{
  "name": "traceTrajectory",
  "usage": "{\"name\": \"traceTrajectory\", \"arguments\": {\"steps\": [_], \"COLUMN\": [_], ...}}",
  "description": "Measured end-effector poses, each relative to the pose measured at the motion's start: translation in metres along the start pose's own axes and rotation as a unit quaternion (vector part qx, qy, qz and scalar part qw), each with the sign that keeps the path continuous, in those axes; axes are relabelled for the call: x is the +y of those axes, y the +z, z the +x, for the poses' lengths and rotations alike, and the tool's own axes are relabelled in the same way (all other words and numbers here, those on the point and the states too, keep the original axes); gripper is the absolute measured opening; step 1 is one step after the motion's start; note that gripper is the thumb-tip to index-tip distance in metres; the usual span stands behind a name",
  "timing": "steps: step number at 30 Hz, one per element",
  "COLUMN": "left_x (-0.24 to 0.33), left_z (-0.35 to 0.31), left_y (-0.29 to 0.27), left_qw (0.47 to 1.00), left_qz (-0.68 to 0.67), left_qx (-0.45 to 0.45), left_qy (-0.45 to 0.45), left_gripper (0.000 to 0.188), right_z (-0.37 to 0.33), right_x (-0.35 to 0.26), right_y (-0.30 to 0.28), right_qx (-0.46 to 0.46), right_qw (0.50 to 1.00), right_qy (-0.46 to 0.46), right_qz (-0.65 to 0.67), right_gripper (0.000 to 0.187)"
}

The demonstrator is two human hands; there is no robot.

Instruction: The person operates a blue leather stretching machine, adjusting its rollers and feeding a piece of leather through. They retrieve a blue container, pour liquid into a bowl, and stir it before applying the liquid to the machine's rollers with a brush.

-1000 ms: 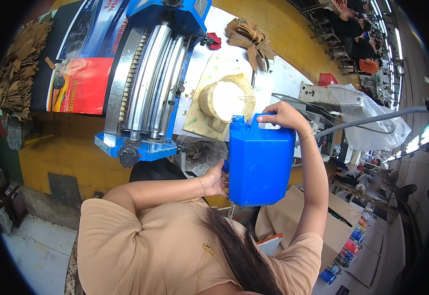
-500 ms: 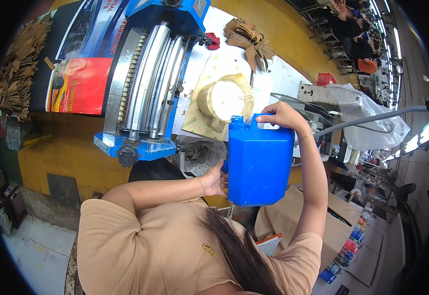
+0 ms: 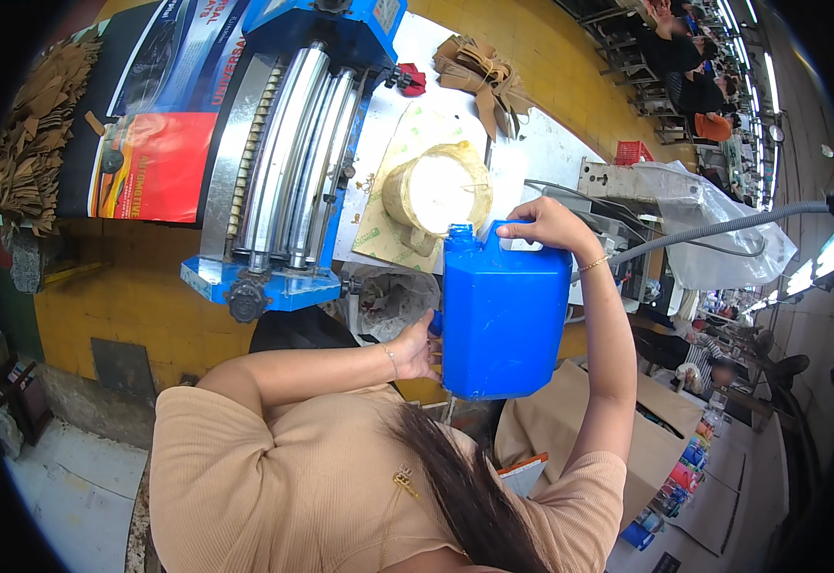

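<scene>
Barely anything moved since the earlier frames: table items slide slightly left in view, and a co-worker in stripes (image 3: 701, 361) at far right has shifted; jug and both hands look unchanged. Blue jug (image 3: 506, 325) held upright in front of the table edge, mouth uncapped, near a tub (image 3: 396, 199) of white stuff. Right hand (image 3: 552, 227) wrapped round the jug handle, fingers closed over it. Left hand (image 3: 413, 351) at jug's left side, small dark-blue piece (image 3: 435, 324) by its thumb; fingertips partly hidden, can't tell how closed.

Surface: white table (image 3: 555, 143), tub on patterned sheet (image 3: 377, 241). Brown strip bundle (image 3: 479, 76) and red scrap (image 3: 413, 80) behind. Blue roller machine (image 3: 269, 279) left of tub; further left, red brochure (image 3: 170, 162) and stacked brown pieces (image 3: 35, 134) by a dark mat (image 3: 75, 177).

Room: yellow floor (image 3: 140, 310), clear plastic cover (image 3: 689, 215), grey hose (image 3: 737, 225), red basket (image 3: 633, 153), more co-workers (image 3: 689, 86) upper right, brown box (image 3: 579, 425) lower right.
</scene>
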State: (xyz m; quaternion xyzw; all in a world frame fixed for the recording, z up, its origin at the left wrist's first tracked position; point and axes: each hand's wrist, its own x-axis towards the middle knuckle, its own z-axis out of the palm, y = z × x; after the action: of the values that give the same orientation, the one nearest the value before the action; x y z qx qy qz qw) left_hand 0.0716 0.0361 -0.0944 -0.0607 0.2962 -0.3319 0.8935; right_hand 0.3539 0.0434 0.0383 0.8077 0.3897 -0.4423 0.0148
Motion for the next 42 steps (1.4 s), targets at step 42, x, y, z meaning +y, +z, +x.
{"name": "traceTrajectory", "arguments": {"steps": [42], "left_x": [0.032], "left_z": [0.046], "left_y": [-0.049], "left_qw": [0.989], "left_qz": [0.075], "left_qx": [0.091], "left_qy": [0.089], "left_gripper": [0.075], "right_z": [-0.042], "right_x": [0.009], "right_y": [0.016], "right_qx": [0.062], "right_qw": [0.995], "right_qy": [-0.014], "right_qz": [0.071], "right_gripper": [0.044]}}
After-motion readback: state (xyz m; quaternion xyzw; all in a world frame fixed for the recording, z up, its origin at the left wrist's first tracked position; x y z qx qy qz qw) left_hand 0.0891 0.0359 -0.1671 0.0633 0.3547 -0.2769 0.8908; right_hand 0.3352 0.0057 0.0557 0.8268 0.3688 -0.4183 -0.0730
